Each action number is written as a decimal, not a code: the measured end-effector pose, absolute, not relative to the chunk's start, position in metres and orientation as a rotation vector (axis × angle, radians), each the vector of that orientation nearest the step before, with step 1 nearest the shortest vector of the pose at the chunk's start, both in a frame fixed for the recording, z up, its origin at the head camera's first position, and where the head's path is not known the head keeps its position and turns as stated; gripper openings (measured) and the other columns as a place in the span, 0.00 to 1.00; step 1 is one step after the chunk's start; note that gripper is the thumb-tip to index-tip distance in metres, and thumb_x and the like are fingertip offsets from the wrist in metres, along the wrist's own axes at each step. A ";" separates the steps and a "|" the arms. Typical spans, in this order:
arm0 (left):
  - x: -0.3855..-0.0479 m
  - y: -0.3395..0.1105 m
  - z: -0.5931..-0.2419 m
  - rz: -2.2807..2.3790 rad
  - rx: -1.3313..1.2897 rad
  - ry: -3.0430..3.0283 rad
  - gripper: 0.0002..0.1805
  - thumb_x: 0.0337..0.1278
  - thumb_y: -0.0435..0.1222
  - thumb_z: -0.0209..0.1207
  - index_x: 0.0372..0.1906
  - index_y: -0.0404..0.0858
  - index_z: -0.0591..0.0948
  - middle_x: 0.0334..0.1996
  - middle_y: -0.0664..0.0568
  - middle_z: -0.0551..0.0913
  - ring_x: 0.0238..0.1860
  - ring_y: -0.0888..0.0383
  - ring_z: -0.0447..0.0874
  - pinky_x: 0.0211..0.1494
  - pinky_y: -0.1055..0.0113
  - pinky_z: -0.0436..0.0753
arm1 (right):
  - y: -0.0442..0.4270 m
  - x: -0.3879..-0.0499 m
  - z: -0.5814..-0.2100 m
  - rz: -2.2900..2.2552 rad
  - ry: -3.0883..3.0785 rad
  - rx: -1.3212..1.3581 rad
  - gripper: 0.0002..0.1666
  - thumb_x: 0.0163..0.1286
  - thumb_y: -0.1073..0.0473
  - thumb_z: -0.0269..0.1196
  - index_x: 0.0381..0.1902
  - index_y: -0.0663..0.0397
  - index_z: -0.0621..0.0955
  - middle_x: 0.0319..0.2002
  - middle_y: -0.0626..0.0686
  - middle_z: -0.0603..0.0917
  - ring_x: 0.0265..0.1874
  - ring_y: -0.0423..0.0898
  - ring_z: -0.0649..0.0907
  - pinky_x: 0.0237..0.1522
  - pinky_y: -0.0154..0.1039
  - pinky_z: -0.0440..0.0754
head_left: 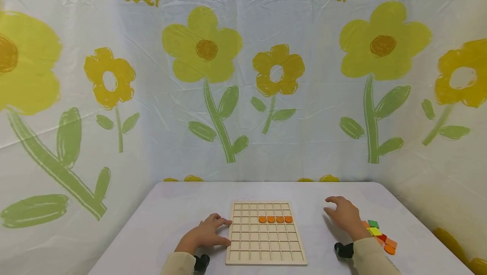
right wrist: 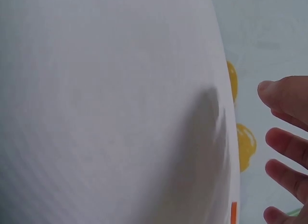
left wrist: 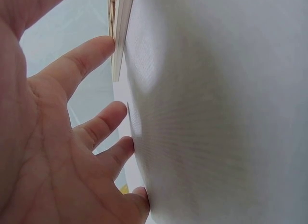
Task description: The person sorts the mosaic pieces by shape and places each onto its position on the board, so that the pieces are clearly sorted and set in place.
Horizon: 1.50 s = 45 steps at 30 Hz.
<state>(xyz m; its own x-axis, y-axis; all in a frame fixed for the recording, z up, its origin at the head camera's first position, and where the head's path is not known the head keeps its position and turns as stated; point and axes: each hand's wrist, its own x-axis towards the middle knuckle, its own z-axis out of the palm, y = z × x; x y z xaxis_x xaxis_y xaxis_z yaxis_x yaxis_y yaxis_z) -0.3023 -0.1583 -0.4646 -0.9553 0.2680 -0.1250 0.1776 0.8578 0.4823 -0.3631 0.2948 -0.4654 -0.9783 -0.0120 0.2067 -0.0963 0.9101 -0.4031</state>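
A wooden grid board (head_left: 266, 257) lies on the table in the head view, with orange round pieces (head_left: 271, 219) in a row across its upper right part. My left hand (head_left: 207, 233) touches the board's left edge with spread fingers. In the left wrist view, a fingertip of the left hand (left wrist: 62, 113) meets the side of the board (left wrist: 121, 36). Right of the board, my right hand (head_left: 343, 215) is held above the table, fingers loosely bent and holding nothing. The right wrist view shows the fingers of the right hand (right wrist: 288, 142) apart from one another.
Beside the right forearm lies a loose group of coloured pieces, among them a green one (head_left: 373, 224), a yellow one (head_left: 374, 232) and an orange round one (head_left: 389, 249). The white table (head_left: 182, 199) ends at a flower-printed cloth (head_left: 243, 160) behind and at both sides.
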 end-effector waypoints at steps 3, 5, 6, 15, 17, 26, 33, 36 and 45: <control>-0.302 -0.158 -0.464 0.713 0.344 2.846 0.36 0.44 0.55 0.69 0.62 0.50 0.77 0.64 0.41 0.67 0.65 0.34 0.66 0.65 0.28 0.58 | 0.302 -0.366 -0.468 0.644 -2.903 0.037 0.25 0.65 0.52 0.62 0.57 0.59 0.78 0.60 0.70 0.74 0.59 0.70 0.72 0.55 0.70 0.70; -0.302 -0.158 -0.464 0.703 0.337 2.840 0.37 0.44 0.55 0.69 0.63 0.50 0.76 0.64 0.42 0.66 0.66 0.34 0.65 0.66 0.28 0.58 | 0.306 -0.366 -0.467 0.653 -2.917 0.013 0.26 0.66 0.51 0.62 0.57 0.60 0.78 0.60 0.71 0.74 0.59 0.70 0.72 0.54 0.70 0.69; -0.302 -0.158 -0.464 0.701 0.336 2.841 0.37 0.44 0.56 0.69 0.63 0.50 0.76 0.64 0.42 0.66 0.66 0.35 0.65 0.66 0.28 0.57 | 0.307 -0.367 -0.466 0.655 -2.924 0.002 0.26 0.66 0.51 0.61 0.58 0.60 0.77 0.61 0.71 0.73 0.59 0.71 0.72 0.54 0.70 0.69; -0.304 -0.160 -0.465 0.715 0.352 2.848 0.36 0.44 0.55 0.69 0.62 0.51 0.77 0.64 0.42 0.67 0.65 0.36 0.66 0.66 0.28 0.56 | 0.325 -0.371 -0.458 0.630 -2.940 -0.042 0.28 0.66 0.51 0.61 0.59 0.61 0.76 0.60 0.74 0.72 0.57 0.73 0.72 0.46 0.67 0.71; -0.304 -0.160 -0.465 0.719 0.354 2.850 0.36 0.43 0.55 0.69 0.62 0.51 0.77 0.64 0.42 0.67 0.65 0.36 0.66 0.66 0.29 0.56 | 0.330 -0.372 -0.456 0.617 -2.945 -0.048 0.28 0.66 0.51 0.61 0.59 0.61 0.76 0.59 0.73 0.73 0.55 0.72 0.73 0.45 0.68 0.72; -0.304 -0.159 -0.465 0.724 0.350 2.851 0.36 0.43 0.54 0.69 0.62 0.51 0.77 0.64 0.42 0.67 0.64 0.35 0.66 0.67 0.29 0.57 | 0.338 -0.367 -0.448 0.633 -3.017 -0.119 0.28 0.65 0.53 0.59 0.59 0.65 0.73 0.53 0.72 0.77 0.50 0.71 0.76 0.42 0.67 0.72; -0.303 -0.159 -0.464 0.730 0.355 2.851 0.36 0.43 0.54 0.69 0.62 0.51 0.77 0.64 0.42 0.67 0.64 0.35 0.66 0.67 0.29 0.56 | 0.345 -0.370 -0.453 0.685 -3.050 -0.184 0.28 0.67 0.54 0.58 0.59 0.67 0.72 0.56 0.74 0.74 0.51 0.72 0.74 0.45 0.67 0.69; -0.303 -0.159 -0.464 0.736 0.359 2.845 0.36 0.43 0.54 0.70 0.62 0.51 0.77 0.64 0.42 0.67 0.65 0.35 0.66 0.67 0.29 0.55 | 0.349 -0.373 -0.456 0.710 -3.065 -0.203 0.28 0.68 0.55 0.57 0.59 0.69 0.71 0.57 0.74 0.73 0.51 0.72 0.73 0.46 0.68 0.68; -0.306 -0.159 -0.466 0.729 0.352 2.842 0.35 0.43 0.54 0.70 0.62 0.52 0.77 0.64 0.43 0.67 0.65 0.37 0.66 0.68 0.30 0.54 | 0.356 -0.379 -0.457 0.702 -3.100 -0.203 0.27 0.67 0.58 0.54 0.60 0.69 0.71 0.57 0.75 0.72 0.50 0.72 0.74 0.44 0.66 0.69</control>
